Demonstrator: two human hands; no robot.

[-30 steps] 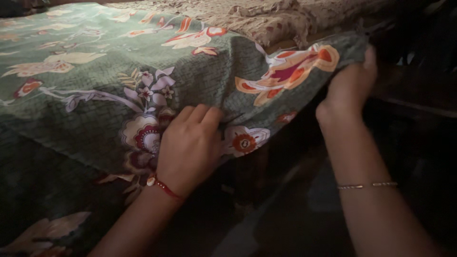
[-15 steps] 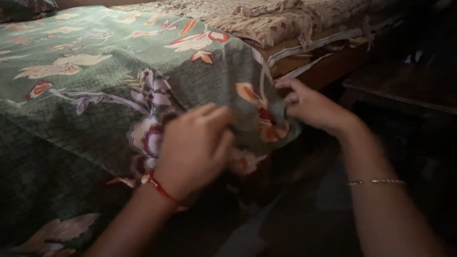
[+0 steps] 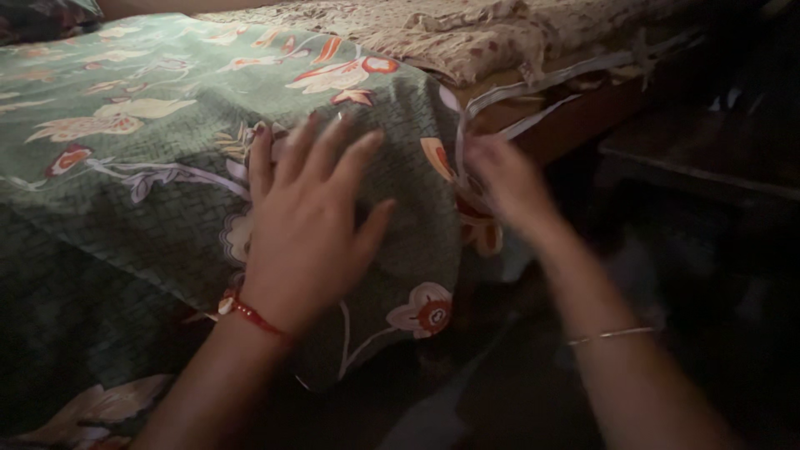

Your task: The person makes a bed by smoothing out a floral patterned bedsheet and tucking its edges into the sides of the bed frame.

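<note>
A green bedsheet (image 3: 150, 192) with orange, white and maroon flowers covers the bed and hangs over its near corner. My left hand (image 3: 308, 225) lies flat on the sheet near the corner, fingers spread; a red thread band circles its wrist. My right hand (image 3: 504, 183) is blurred by motion at the sheet's hanging corner edge, touching the cloth. Whether its fingers pinch the cloth cannot be made out. A thin bracelet sits on the right forearm.
A beige patterned cloth (image 3: 500, 33) lies bunched on the bed's far side. White cloth strips (image 3: 542, 71) trail over the wooden bed frame (image 3: 583, 117). A dark piece of furniture (image 3: 708, 158) stands to the right, and the floor below is in shadow.
My right hand brought the lifted sheet corner down and in against the bed corner. My left hand left the bunched edge, opened, and moved up to press flat on the sheet.
</note>
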